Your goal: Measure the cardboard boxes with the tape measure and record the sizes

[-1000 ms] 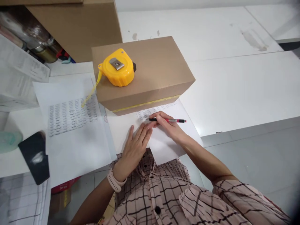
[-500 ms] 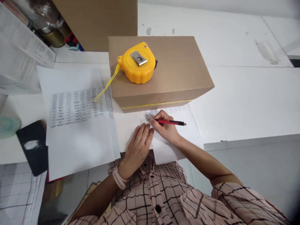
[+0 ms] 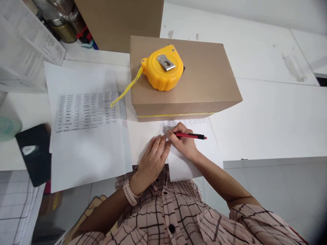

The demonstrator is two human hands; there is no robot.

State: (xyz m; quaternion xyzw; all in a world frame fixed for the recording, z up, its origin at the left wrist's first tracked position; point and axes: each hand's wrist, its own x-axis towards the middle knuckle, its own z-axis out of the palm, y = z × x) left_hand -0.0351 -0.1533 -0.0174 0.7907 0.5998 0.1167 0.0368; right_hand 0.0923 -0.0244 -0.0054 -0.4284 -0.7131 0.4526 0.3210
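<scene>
My right hand (image 3: 182,143) grips a red pen (image 3: 191,136), its tip on a printed white sheet (image 3: 145,134) just in front of a brown cardboard box (image 3: 201,78). My left hand (image 3: 153,160) lies flat on the same sheet, fingers stretched out, touching the right hand. A yellow tape measure (image 3: 163,68) sits on top of the box, its yellow tape running along the box's front edge and its cord hanging off the left side.
A second printed sheet (image 3: 84,126) lies to the left. A black phone (image 3: 34,153) rests at the table's left edge. A bigger cardboard box (image 3: 120,20) and jars (image 3: 61,23) stand at the back. White tabletop (image 3: 276,112) stretches right.
The view has drifted so everything sits further right and higher. My right hand with the pen has shifted slightly on the sheet; the left hand stays flat.
</scene>
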